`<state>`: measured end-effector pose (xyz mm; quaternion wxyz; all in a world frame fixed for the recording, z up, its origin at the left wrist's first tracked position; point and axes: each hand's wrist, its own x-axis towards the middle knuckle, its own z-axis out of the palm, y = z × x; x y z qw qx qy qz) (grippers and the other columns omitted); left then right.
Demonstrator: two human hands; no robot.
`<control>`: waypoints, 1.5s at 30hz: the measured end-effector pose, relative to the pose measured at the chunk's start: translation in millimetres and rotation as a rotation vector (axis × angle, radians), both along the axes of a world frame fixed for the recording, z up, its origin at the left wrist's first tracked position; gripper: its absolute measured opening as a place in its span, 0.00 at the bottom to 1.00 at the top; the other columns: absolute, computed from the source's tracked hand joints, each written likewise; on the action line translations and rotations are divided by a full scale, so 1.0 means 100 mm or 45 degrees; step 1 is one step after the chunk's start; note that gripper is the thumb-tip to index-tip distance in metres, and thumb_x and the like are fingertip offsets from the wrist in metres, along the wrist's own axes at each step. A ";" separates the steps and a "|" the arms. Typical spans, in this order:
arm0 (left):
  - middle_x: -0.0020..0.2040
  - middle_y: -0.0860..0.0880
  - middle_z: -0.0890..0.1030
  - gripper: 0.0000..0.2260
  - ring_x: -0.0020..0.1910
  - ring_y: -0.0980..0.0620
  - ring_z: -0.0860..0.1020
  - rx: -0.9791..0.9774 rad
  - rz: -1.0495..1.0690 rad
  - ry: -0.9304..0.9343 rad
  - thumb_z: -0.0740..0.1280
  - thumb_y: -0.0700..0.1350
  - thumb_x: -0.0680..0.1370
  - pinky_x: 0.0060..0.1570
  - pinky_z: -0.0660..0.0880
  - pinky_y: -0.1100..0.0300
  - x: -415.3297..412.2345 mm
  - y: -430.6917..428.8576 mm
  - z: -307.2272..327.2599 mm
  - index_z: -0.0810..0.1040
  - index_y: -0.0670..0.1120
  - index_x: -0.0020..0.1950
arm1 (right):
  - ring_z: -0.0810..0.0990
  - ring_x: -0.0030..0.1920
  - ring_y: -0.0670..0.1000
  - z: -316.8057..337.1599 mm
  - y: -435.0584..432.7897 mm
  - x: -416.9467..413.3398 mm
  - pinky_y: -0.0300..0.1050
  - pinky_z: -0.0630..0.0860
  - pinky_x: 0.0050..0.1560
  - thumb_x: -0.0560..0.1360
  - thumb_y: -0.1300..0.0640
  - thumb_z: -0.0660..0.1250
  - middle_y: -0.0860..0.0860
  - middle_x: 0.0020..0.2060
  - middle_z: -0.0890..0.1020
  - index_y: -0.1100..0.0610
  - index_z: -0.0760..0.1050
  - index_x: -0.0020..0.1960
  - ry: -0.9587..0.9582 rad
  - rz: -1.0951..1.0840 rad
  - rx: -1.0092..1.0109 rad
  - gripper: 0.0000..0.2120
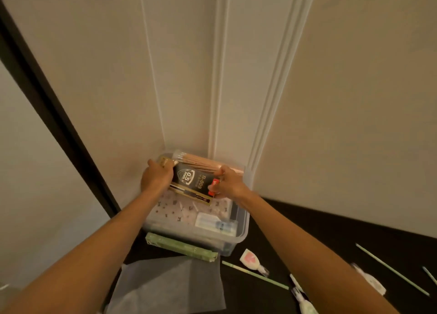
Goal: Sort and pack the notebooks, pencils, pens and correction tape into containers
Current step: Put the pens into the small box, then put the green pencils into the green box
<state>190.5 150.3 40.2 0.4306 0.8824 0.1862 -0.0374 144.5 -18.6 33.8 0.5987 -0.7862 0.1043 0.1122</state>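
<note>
A black and gold pen box (192, 183) marked 0.5 mm is held over the far end of a clear plastic container (243, 228). My left hand (156, 178) grips its left end and my right hand (228, 183) grips its right end. Behind the box lies a bundle of pale wooden pencils (201, 160). Inside the container I see a patterned notebook (175, 211) and a small clear packet (212, 222). On the black table lie a pink correction tape (251, 259), a green pencil (255, 275) and more correction tapes (371, 281).
A green box (181, 246) lies against the container's near wall. A grey translucent sheet (168, 287) lies in front of it. Thin green pens (392, 268) lie at the right. A white panelled wall (236, 77) stands right behind the container.
</note>
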 end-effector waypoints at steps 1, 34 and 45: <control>0.63 0.35 0.72 0.22 0.61 0.36 0.72 0.040 -0.018 -0.023 0.56 0.51 0.79 0.53 0.69 0.50 0.03 0.02 -0.04 0.64 0.37 0.67 | 0.77 0.55 0.60 -0.05 0.03 0.04 0.52 0.79 0.43 0.72 0.72 0.66 0.59 0.51 0.75 0.58 0.64 0.45 -0.018 -0.013 -0.019 0.14; 0.51 0.43 0.76 0.14 0.46 0.47 0.75 0.288 -0.680 -0.335 0.59 0.40 0.79 0.44 0.72 0.55 -0.71 -0.51 -0.07 0.70 0.43 0.64 | 0.75 0.60 0.53 -0.13 -0.21 -0.65 0.40 0.72 0.56 0.75 0.69 0.60 0.58 0.60 0.77 0.63 0.74 0.63 -0.187 -0.112 -0.391 0.17; 0.49 0.46 0.79 0.06 0.46 0.52 0.76 0.545 -1.125 -0.371 0.61 0.42 0.78 0.46 0.73 0.60 -1.68 -0.68 -0.43 0.75 0.44 0.52 | 0.77 0.58 0.56 -0.51 -0.66 -1.56 0.50 0.71 0.62 0.73 0.65 0.60 0.57 0.53 0.82 0.61 0.80 0.55 -0.165 -0.461 -0.653 0.15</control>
